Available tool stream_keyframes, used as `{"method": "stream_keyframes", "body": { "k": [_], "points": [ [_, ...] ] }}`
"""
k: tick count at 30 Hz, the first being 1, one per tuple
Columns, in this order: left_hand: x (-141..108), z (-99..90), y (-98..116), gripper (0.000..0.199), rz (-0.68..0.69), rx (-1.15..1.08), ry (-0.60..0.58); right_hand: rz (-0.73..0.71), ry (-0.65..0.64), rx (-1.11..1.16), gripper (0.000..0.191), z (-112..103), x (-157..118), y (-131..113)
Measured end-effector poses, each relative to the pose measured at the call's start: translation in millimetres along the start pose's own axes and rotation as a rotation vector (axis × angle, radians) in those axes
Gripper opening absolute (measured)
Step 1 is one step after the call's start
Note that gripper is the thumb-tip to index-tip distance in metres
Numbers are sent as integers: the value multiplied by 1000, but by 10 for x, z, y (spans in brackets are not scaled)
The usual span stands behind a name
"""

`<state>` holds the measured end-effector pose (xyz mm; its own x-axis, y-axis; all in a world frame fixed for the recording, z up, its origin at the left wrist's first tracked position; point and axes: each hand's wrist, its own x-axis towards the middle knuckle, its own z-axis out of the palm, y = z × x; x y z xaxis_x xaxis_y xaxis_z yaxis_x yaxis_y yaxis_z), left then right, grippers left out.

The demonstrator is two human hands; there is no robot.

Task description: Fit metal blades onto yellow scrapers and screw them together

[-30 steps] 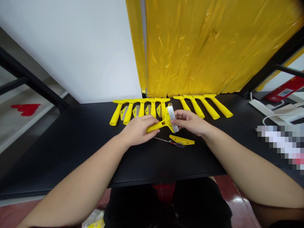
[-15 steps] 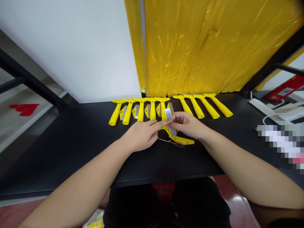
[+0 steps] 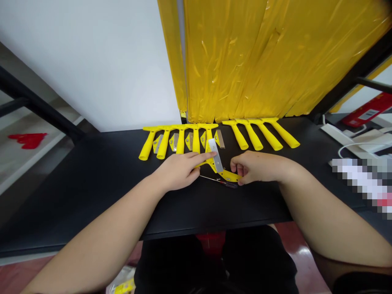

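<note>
Two hands are busy with a yellow scraper point(image 3: 209, 163) over the black bench point(image 3: 92, 196).
The left hand point(image 3: 177, 172) has its grip closed around the scraper's handle, and its pointing finger rests on the shiny blade point(image 3: 217, 161) lying across the scraper's head. The right hand point(image 3: 260, 166) has its grip bent small at the end of a flat yellow piece point(image 3: 228, 176); I can't tell if it is pinching it. A screwdriver point(image 3: 229, 185) lies just beside that piece, nearer the person. More yellow handles point(image 3: 148, 146) lie behind.
</note>
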<state>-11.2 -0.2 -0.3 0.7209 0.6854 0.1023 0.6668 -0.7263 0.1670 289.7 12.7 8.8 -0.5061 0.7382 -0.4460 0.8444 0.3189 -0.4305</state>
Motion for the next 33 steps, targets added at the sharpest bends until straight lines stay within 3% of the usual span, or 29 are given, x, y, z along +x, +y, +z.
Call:
{"method": "stream_keyframes", "body": {
  "k": [8, 15, 20, 25, 33],
  "points": [
    [0, -12, -18, 70, -39, 23, 8, -72, -2, 107, 16, -77, 24, 41],
    [-9, -2, -55, 66, -45, 4, 27, -114, -19, 252, 21, -155, 28, 118],
    [-15, -2, -74, 65, -52, -20, 61, -164, 162, 364, 25, -192, 37, 201],
    [-21, 3, -88, 65, -48, -25, 85, -260, 369, 321, 27, -211, 42, 234],
    [-14, 19, -103, 64, -39, -46, 89, -255, 330, 289, 28, -203, 59, 272]
  ]
}}
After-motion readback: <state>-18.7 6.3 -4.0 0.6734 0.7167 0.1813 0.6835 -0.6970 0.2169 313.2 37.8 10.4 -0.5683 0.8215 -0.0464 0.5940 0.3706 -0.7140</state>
